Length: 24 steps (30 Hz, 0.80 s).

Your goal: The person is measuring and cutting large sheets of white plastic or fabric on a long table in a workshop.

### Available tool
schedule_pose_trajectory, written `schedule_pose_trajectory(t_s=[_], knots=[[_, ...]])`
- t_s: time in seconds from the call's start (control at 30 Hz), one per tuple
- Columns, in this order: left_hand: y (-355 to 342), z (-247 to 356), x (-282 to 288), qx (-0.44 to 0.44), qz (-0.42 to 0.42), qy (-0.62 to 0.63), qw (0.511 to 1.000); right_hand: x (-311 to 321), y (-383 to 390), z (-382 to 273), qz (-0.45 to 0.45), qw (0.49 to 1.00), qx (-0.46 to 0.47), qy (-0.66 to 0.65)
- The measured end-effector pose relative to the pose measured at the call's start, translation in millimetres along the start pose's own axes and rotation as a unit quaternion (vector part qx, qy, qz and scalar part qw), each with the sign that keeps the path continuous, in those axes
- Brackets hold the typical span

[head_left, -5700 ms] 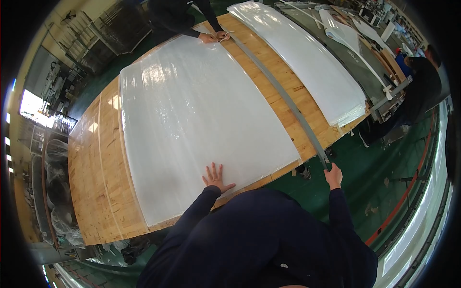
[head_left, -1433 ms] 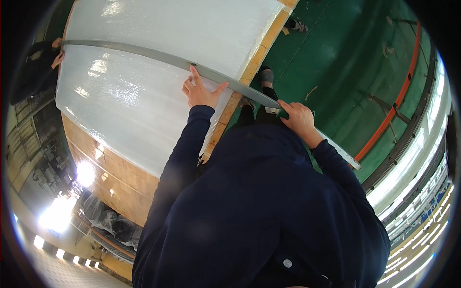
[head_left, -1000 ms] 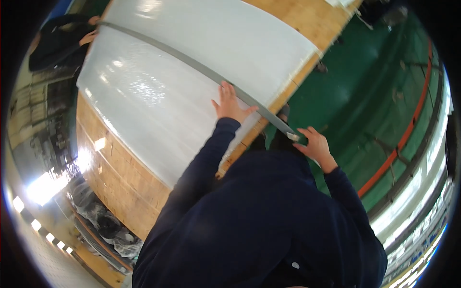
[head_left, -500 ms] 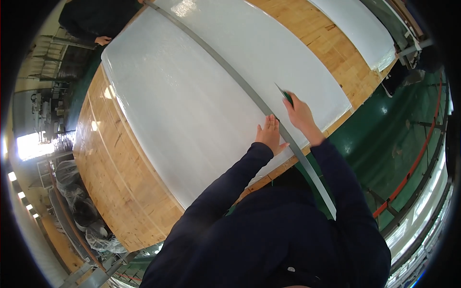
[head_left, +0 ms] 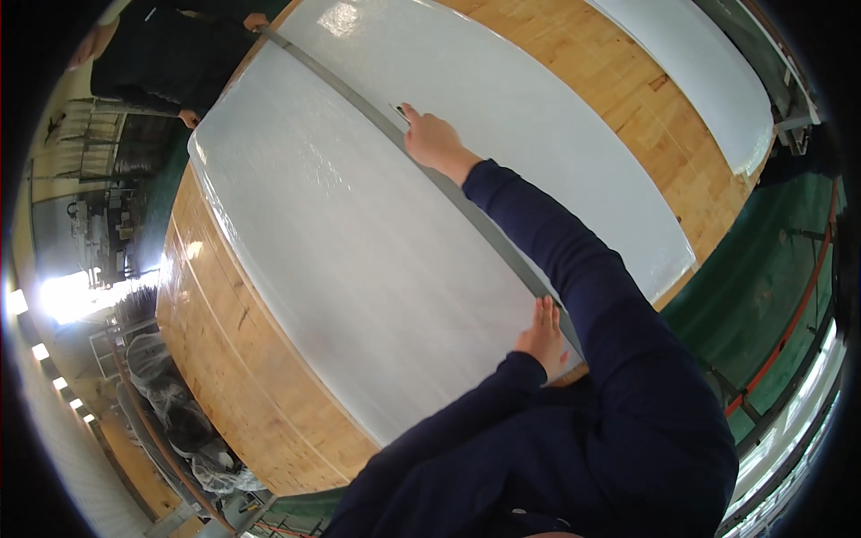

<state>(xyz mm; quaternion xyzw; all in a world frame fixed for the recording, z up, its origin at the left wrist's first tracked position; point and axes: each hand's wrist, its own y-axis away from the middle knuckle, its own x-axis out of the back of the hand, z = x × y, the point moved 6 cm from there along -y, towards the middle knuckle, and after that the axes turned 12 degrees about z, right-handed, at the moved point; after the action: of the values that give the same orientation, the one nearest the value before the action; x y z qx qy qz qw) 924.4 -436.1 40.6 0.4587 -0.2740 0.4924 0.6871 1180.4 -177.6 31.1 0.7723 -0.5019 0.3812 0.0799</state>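
Observation:
A long grey metal straightedge [head_left: 484,227] lies diagonally across a wide white sheet [head_left: 350,260] with a glossy, film-like surface. My left hand [head_left: 541,339] rests on the straightedge's near end, fingers stretched out and thumb low. Farther along, my right hand [head_left: 435,143] is closed around a knife [head_left: 399,112], with the index finger reaching along it. Only the front of the knife shows; it is beside the straightedge's right edge, and whether the blade touches the sheet is hard to tell. The handle is hidden inside my fist.
A wooden table [head_left: 233,350] carries the sheet. Another white sheet [head_left: 700,81] lies at the far right. Across the table a co-worker's hand [head_left: 256,22] is at the straightedge's far end, the other hand [head_left: 189,118] at the table edge. Plastic-wrapped items [head_left: 170,394] stand at the left.
My right hand has moved far forward and left with the knife, to the straightedge's side. My left hand has shifted nearer to me along the straightedge. The co-worker leans further in.

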Motion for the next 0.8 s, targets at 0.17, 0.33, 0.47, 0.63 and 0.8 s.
schedule_pose_trajectory(t_s=[0.17, 0.33, 0.47, 0.63, 0.8], knots=[[-2, -21, -10, 0.101, -0.156, 0.330, 0.926, -60, -70, -19, -0.069, 0.997, 0.019, 0.017], [-1, -32, -5, 0.039, -0.144, 0.288, 0.946, -94, -106, -28, -0.052, 0.997, 0.054, 0.020], [0, -35, -2, 0.023, -0.137, 0.268, 0.953, -115, -126, -32, -0.048, 0.995, 0.070, 0.048], [-1, -34, -2, 0.016, -0.123, 0.230, 0.965, -128, -135, -36, -0.043, 0.995, 0.076, 0.056], [-7, -27, 2, -0.014, -0.100, 0.094, 0.990, -110, -113, -32, -0.085, 0.991, 0.074, 0.077]])
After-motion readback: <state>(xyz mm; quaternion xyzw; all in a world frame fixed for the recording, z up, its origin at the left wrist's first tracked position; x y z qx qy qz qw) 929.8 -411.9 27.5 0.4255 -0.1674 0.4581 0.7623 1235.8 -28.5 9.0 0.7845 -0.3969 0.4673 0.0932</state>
